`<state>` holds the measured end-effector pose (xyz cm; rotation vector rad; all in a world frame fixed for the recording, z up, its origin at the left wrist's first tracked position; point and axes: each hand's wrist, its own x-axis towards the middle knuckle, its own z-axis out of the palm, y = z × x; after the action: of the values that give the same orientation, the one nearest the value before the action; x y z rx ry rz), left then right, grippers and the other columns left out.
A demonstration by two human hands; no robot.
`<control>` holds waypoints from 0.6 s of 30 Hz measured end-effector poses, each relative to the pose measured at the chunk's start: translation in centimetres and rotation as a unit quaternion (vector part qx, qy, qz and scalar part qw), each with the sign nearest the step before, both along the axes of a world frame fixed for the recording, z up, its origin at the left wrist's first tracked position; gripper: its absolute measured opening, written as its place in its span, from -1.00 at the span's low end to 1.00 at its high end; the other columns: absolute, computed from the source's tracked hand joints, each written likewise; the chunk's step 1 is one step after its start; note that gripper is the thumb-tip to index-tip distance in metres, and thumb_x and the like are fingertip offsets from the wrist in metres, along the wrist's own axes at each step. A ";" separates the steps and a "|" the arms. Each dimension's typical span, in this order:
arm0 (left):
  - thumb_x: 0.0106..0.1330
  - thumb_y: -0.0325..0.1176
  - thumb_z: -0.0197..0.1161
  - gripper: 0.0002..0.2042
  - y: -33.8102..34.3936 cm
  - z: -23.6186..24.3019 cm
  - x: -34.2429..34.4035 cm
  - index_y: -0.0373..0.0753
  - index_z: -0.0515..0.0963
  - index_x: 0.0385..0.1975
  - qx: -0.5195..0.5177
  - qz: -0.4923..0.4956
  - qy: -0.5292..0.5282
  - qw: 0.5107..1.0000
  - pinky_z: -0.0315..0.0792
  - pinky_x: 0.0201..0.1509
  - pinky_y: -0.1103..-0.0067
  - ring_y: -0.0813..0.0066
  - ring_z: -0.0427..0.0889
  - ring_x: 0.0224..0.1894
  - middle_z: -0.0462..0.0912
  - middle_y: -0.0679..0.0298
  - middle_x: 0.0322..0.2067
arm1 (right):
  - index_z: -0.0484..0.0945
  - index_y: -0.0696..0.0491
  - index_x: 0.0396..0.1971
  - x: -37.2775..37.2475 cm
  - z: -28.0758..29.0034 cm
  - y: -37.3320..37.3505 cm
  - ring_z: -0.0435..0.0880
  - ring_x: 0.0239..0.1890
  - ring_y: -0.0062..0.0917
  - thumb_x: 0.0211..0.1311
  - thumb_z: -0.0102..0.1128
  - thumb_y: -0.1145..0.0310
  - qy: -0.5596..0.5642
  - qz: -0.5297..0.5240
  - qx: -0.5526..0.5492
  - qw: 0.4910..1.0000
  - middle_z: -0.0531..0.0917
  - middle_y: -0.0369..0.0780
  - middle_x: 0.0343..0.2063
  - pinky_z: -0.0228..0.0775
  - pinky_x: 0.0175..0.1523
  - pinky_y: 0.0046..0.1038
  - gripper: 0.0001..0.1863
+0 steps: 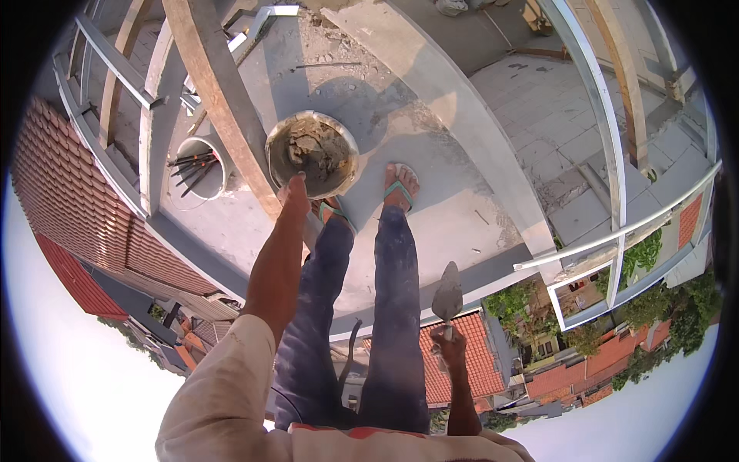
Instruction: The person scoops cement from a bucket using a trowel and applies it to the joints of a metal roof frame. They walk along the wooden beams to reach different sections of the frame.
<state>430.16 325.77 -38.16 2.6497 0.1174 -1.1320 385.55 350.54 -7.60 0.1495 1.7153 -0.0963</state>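
My left hand (294, 187) is closed on the near rim of a round bucket (282, 160), its thumb at the edge and its other fingers mostly hidden. Lumpy grey mortar (314, 145) lies inside the bucket, heaped toward the far side. Down at the right, away from the bucket, my right hand (449, 343) grips a trowel by its handle. The pointed blade of the trowel (447, 294) is coated with grey mortar and points away from me.
A wooden post (219, 100) slants past the bucket's left side. Beyond it, a white bucket (224, 175) holds dark rods. A low concrete kerb (462, 108) runs at the right, with metal railing (608, 154) past it. Rubble (339, 50) litters the far floor. Roofs show far below.
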 end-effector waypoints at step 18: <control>0.27 0.02 0.41 -0.35 -6.3 17.1 -9.3 -0.42 0.51 0.16 -0.149 0.156 0.191 0.958 0.49 0.07 0.32 0.25 0.64 0.03 0.63 0.06 0.05 | 0.60 0.14 -0.27 0.7 6.5 -5.5 0.57 -0.66 -0.58 0.17 0.37 0.48 0.020 0.144 -0.036 0.989 0.59 -0.28 -0.55 0.52 -0.56 -0.48 -0.84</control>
<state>420.84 319.47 -21.08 2.0389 0.3880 -1.4074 386.24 345.07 -1.11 -0.1537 1.7528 0.0532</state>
